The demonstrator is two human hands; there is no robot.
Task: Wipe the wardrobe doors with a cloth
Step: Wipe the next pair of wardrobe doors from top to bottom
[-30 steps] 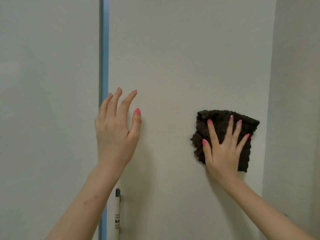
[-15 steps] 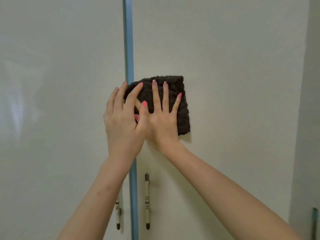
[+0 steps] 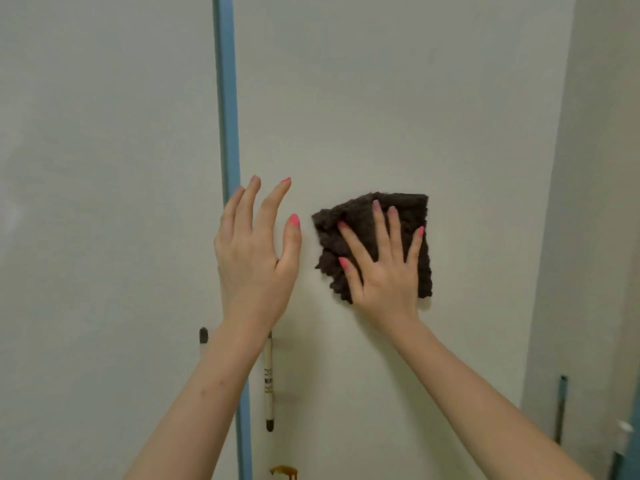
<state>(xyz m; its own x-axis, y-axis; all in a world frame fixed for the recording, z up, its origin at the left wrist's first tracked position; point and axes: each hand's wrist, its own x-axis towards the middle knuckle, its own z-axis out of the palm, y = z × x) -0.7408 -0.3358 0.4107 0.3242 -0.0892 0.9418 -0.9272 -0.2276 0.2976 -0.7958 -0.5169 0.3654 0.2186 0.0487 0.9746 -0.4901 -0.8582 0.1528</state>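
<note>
Starting at the left, the pale, glossy left wardrobe door [image 3: 104, 220] shows no cloth on it, and nothing on its face tells whether it has been wiped. Right of it runs the narrow blue vertical strip [image 3: 227, 116] that divides the two doors, with a slim white rod handle [image 3: 268, 379] just right of its lower part and the dark tip of another handle [image 3: 203, 336] just left of it. The left hand [image 3: 254, 254] is raised in front of the strip, fingers [image 3: 273, 206] spread and gripping nothing; whether the palm touches the door cannot be told. Just right of it, on the cream right wardrobe door [image 3: 381, 98], sits the dark brown, nubbly folded cloth [image 3: 408, 209], held flat against the panel by the right hand [image 3: 384, 268], whose fingers [image 3: 379, 223] lie splayed over it, pressing rather than clenching. The cloth sits at mid height, just above the level of the handles. Judging from this, the wiping is under way on the right door; the panel above and to the right of the cloth, the part below, and perhaps the left door look yet to be covered. A small brown smear [image 3: 284, 471] low beside the strip awaits attention.
</note>
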